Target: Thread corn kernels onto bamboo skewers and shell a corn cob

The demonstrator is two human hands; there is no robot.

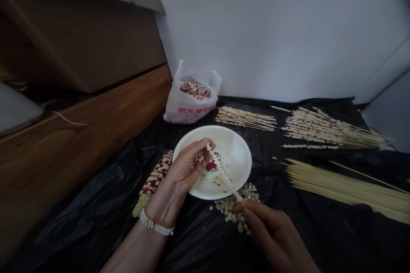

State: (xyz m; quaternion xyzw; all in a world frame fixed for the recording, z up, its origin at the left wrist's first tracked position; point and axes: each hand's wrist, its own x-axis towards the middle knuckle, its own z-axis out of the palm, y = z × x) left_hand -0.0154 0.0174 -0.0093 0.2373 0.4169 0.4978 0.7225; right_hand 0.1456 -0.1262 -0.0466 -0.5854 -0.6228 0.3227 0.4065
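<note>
Fingers (253, 209) of the right hand (272, 228) pinch the lower end of a kernel-threaded skewer (226, 175); those of the left hand (182, 164) curl around loose kernels (199, 156) at its tip. From afar I see black plastic (112, 196) across the frame's lower half, the white basin (241, 153) at centre beneath the skewer, a carrier bag (189, 110) just above centre, a corn cob (156, 175) left of centre, and scattered kernels (229, 211) at lower centre

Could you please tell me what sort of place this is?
Probably an improvised work corner indoors: black plastic is spread beside a pale wall, with a bowl and skewers laid out on it.
</note>
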